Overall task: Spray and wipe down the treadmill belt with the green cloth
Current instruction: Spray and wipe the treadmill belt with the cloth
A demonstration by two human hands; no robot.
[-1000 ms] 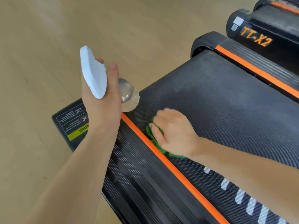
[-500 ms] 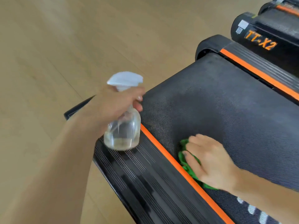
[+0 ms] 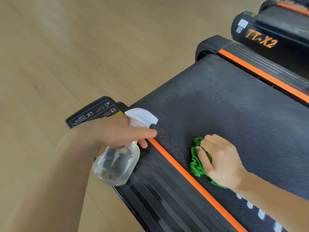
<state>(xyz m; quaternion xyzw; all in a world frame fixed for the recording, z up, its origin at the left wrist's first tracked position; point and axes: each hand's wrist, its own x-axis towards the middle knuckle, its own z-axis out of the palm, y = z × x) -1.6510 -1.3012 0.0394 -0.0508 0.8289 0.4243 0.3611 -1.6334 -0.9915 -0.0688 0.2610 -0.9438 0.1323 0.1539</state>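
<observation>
Pale wood floor (image 3: 70,52) under two black treadmills; nearer belt (image 3: 225,114) dark, textured, edged by orange strips (image 3: 189,178) and ribbed side rails (image 3: 160,195); green cloth (image 3: 197,164) bunched directly on belt near left strip.

"TT-X2" stands in orange letters on the far black machine (image 3: 260,41) at the right. A warning label (image 3: 96,113) on the near treadmill's end cap carries small print, too small to read.
</observation>
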